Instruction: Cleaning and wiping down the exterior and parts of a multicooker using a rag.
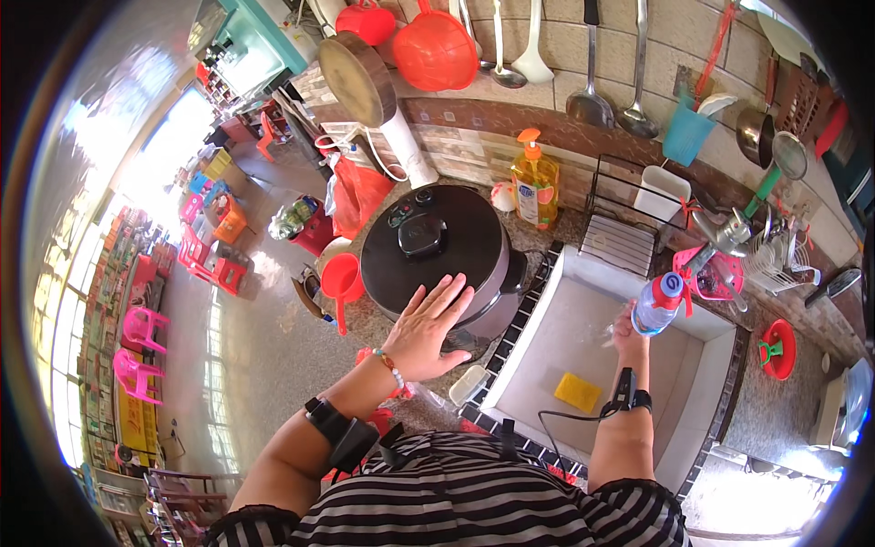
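My left hand (429, 333) has its fingers spread, resting on or just over the near edge of the black lid of an electric cooker (437, 253). The cooker stands on the counter left of the sink. Over the sink (547, 328), my right hand (625, 331) is low in the basin, partly hidden by a plastic bottle (656, 311) fixed at the faucet (724, 239). Something clear, perhaps water, shows at its fingers; whether it holds anything I cannot tell. A yellow sponge (577, 392) lies on the sink's floor nearer to me.
A red dipper (341, 279) is left of the cooker. Behind stand a dish soap pump bottle (536, 184) and a wire rack (615, 243). A pink basket (711, 273) and a red bowl (778, 350) are at right. Ladles and a red colander (435, 51) hang on the wall.
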### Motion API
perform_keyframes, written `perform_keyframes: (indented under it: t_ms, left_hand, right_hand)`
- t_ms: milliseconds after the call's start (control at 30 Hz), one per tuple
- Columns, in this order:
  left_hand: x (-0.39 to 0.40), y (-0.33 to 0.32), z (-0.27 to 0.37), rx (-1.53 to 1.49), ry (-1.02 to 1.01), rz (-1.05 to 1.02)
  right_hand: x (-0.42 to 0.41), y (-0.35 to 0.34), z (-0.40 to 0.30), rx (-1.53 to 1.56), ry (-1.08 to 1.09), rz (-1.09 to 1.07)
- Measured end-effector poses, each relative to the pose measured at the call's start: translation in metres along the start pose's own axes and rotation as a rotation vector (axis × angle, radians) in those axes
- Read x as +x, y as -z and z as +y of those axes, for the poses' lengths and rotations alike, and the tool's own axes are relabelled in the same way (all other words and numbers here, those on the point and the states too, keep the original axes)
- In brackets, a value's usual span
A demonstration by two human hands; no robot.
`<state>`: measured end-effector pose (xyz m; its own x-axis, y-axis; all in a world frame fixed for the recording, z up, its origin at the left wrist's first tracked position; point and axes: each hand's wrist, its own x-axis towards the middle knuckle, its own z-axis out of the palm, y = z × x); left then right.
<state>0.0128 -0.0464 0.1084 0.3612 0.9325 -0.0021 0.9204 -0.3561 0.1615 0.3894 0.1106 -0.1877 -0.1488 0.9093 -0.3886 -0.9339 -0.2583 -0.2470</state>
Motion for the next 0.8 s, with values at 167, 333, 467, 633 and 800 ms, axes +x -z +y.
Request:
perform_keyframes:
  t_ms: [167,333,467,633,800]
  left_hand:
    - [-0.004,0.002,-0.001,0.013,0.021,0.004]
    - [-0.001,-0.001,-0.002,0.019,0.008,0.004]
    - [-0.001,-0.001,-0.002,0.010,-0.006,0.005]
    - [-0.004,-0.001,-0.006,0.011,-0.015,0.020]
    - [-0.001,-0.005,-0.008,0.019,-0.048,0.049]
  right_hand:
    - [-0.027,-0.027,0.030,-0.360,-0.010,0.387]
    - [-0.039,-0.002,0.039,-0.492,-0.070,0.568]
    - [-0.051,0.025,0.049,-0.563,-0.104,0.694]
    - [-0.077,0.053,0.064,-0.779,-0.146,0.686]
    - [-0.088,0.058,0.081,-0.924,-0.246,0.639]
